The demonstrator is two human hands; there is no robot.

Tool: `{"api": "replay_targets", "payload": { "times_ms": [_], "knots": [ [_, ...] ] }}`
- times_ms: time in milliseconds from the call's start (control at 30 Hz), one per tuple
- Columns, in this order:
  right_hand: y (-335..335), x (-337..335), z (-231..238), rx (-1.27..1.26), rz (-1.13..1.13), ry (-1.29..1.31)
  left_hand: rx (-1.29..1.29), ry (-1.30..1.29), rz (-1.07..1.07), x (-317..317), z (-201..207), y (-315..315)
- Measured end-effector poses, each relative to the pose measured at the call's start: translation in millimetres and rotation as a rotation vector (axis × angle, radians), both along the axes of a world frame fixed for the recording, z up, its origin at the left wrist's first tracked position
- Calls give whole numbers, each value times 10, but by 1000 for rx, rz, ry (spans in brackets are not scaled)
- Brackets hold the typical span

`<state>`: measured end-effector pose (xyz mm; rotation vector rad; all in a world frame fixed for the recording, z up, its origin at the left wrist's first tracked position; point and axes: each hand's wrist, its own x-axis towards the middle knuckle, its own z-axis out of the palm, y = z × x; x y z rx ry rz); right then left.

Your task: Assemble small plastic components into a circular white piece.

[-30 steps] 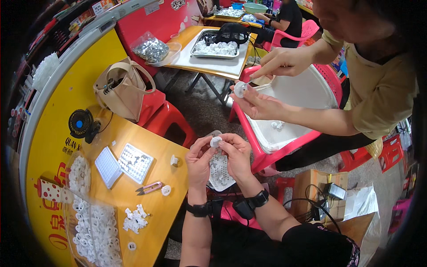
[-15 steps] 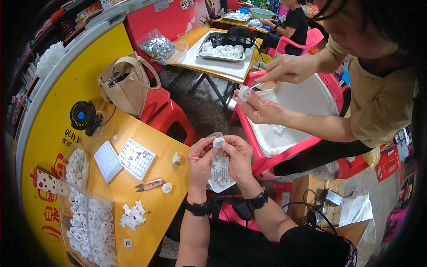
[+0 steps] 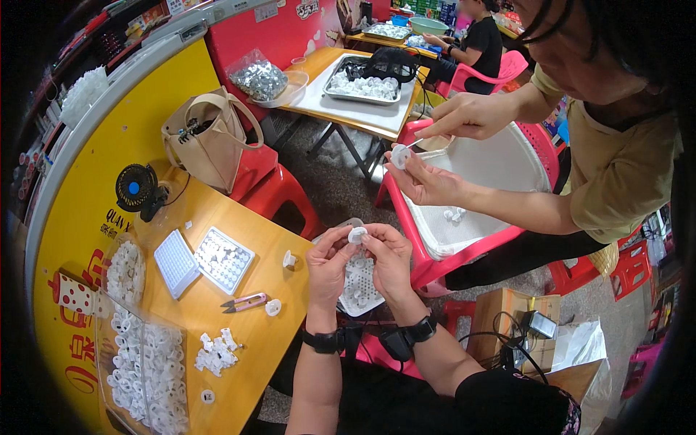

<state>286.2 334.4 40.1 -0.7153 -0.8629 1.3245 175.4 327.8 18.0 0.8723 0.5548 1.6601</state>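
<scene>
Between the fingertips of my left hand [image 3: 328, 262] and my right hand [image 3: 389, 262] is a small round white plastic part [image 3: 357, 235], pinched from both sides. Both hands are closed on it. Below them, partly covered by my hands, lies a white perforated basket [image 3: 360, 291]. On the wooden table [image 3: 272, 243] to my left are a white part standing on its disc [image 3: 289, 259], another white disc part [image 3: 272, 307], thread snips with pink handles [image 3: 245, 302], a tray of small round pieces [image 3: 224, 259], a white grid tray [image 3: 176, 263] and a heap of small white pieces [image 3: 216, 352].
A clear bin of white parts [image 3: 148, 370] and a black fan [image 3: 138, 190] line the table's left side. A co-worker's hand [image 3: 435, 181] holds a similar white part over a pink chair [image 3: 428, 272]. A beige bag [image 3: 210, 141] rests on a red stool [image 3: 279, 196].
The view has shifted very slightly. My hands still pinch the white part, which is tilted a little differently. The co-worker's hands have barely moved.
</scene>
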Motion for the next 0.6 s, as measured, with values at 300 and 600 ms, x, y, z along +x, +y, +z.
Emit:
{"api": "replay_targets", "payload": {
  "times_ms": [300, 600],
  "knots": [
    [-10, -2, 23, 1, -10, -6, 5, 0, 5, 3, -5, 1],
    [-4, -7, 16, 6, -10, 2, -17, -8, -1, 1, 14, 4]
  ]
}}
